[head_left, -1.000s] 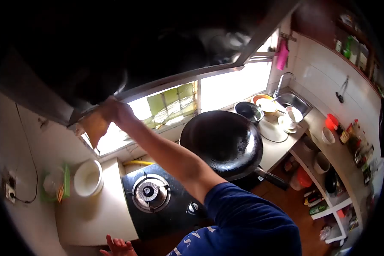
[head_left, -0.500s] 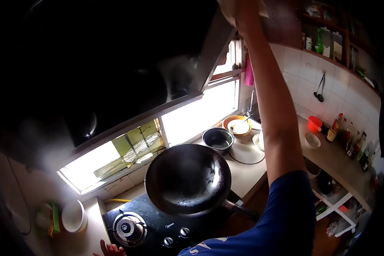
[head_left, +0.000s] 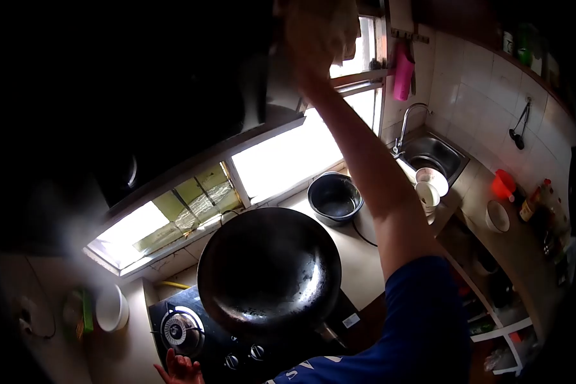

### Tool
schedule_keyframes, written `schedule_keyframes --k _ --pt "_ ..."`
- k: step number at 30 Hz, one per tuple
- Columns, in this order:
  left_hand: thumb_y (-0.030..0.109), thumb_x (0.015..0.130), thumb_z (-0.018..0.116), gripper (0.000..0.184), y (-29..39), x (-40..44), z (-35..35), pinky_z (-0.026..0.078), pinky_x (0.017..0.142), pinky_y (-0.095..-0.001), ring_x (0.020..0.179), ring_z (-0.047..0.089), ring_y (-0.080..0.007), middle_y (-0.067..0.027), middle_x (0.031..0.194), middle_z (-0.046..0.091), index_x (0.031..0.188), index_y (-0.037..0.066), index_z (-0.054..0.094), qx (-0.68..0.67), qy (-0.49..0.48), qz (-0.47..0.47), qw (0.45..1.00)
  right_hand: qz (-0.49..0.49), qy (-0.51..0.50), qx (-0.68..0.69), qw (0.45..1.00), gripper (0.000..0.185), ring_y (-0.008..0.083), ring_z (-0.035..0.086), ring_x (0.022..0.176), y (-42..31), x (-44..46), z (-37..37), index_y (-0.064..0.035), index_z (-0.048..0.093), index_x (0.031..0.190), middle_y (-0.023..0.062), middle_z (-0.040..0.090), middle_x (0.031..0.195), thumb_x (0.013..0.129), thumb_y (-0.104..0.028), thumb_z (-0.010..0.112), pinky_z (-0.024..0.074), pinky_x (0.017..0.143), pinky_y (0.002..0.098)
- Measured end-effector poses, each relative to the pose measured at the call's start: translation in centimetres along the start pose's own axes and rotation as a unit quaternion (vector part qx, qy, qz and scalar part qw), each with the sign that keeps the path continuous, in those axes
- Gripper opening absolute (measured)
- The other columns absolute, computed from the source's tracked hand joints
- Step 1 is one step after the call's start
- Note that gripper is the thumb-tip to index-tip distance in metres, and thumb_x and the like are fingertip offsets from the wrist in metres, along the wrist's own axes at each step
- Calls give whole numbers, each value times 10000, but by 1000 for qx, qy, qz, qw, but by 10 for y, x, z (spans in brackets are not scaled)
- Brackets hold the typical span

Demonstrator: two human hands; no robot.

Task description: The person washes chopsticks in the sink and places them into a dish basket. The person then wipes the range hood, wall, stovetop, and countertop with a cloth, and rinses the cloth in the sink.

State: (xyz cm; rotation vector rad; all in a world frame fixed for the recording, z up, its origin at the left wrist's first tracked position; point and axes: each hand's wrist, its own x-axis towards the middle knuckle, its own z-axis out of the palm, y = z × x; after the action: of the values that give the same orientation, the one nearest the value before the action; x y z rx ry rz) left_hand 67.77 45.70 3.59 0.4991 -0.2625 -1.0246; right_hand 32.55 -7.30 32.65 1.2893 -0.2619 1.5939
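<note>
My right arm reaches up across the view to the dark range hood. At the top edge, my right hand, dim and blurred, presses a pale cloth against the hood's side; its fingers are mostly hidden. Low in the view, my left hand hangs near the front of the black gas stove, fingers apart and holding nothing. Close by are the left burner and the stove knobs. A large dark wok sits on the right burner.
Behind the wok stands a dark pot. Bowls stand beside the sink with its faucet. A red container, a bowl and bottles line the right counter. A white container stands at left.
My right hand has moved left along the hood with the cloth. The view has shifted, bringing the sink into sight. My left hand shows a little more.
</note>
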Motion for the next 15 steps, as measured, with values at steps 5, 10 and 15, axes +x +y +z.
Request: schedule_keyframes --k 5,10,15 --pt "562 884 391 639 -11 0 12 418 617 -343 664 443 -162 -47 720 473 1149 1 545 98 72 20 992 341 -38 698 629 187 178 560 804 -61 -51 -37 -61 576 839 78 566 894 868 -243 543 472 629 293" --pt "567 892 388 592 -10 -13 28 483 532 -319 579 501 -131 -31 655 519 1079 47 602 161 68 55 983 314 -211 431 819 32 165 584 787 -79 -74 -82 -73 576 778 34 600 813 790 -46 589 467 667 297" --pt "567 895 377 601 3 -27 12 491 525 -337 574 500 -140 -44 658 518 1087 41 594 125 100 74 984 153 -172 250 940 139 247 592 918 -55 -20 -81 -77 620 902 98 623 925 788 -14 569 459 823 364"
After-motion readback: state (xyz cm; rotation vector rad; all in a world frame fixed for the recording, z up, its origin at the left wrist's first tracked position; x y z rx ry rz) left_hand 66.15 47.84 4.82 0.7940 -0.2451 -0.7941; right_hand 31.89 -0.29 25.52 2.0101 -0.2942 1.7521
